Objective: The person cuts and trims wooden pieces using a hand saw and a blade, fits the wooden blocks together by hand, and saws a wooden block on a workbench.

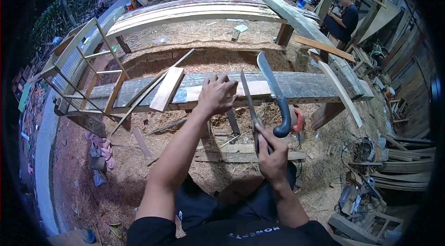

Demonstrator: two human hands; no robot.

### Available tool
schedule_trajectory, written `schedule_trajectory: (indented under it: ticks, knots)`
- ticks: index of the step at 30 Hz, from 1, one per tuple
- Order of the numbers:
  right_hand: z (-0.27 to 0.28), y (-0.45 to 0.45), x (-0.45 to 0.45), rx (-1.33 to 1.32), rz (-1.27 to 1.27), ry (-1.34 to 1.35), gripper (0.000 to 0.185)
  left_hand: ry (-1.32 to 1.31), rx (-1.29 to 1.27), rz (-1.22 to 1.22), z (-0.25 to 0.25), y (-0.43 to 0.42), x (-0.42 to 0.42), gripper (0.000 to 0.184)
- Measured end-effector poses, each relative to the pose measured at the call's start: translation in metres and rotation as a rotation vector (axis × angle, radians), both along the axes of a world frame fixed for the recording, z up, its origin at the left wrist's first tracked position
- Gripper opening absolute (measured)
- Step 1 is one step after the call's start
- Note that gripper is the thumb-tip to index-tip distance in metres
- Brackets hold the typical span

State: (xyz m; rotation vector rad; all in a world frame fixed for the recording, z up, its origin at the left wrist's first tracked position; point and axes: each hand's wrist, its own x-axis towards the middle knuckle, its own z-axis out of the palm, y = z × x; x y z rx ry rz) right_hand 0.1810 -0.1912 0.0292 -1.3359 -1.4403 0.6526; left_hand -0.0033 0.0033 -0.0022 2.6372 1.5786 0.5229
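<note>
My left hand (217,94), fingers bent, holds a pale wooden board (255,89) lying lengthwise along the thick bench beam (306,87). The fingers cover part of the board. My right hand (273,157) is closed round the dark lower end of a long, narrow metal tool (248,95); its exact kind is unclear. The tool's pointed tip reaches over the beam, just right of my left hand, crossing in front of the board. To its right, a machete (270,75) with a curved black handle lies across the beam, its handle jutting toward me.
On the beam's left are a short plank (168,89), thin strips and a wooden frame with wires (88,72). A long strip (336,88) leans at the right. Beyond is another plank bench (194,12); a person (343,19) sits at the back right. Sawdust covers the ground.
</note>
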Motion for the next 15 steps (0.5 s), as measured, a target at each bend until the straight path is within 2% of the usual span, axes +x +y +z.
schedule_trajectory:
  ticks: [6, 10, 12, 15]
  knots:
    - [0.001, 0.017, 0.001, -0.024, -0.058, 0.059, 0.028, -0.081, 0.028, -0.098, -0.011, 0.016, -0.005, 0.051]
    - [-0.002, 0.005, 0.001, -0.031, -0.046, 0.029, 0.028, -0.007, -0.026, -0.044, -0.007, 0.009, -0.005, 0.054]
    - [-0.002, 0.0, -0.004, -0.051, -0.028, 0.014, 0.029, -0.01, 0.084, -0.082, -0.01, 0.004, -0.007, 0.053]
    - [-0.003, 0.004, -0.012, -0.038, -0.013, 0.001, 0.03, -0.036, 0.081, -0.074, -0.009, 0.008, -0.006, 0.051]
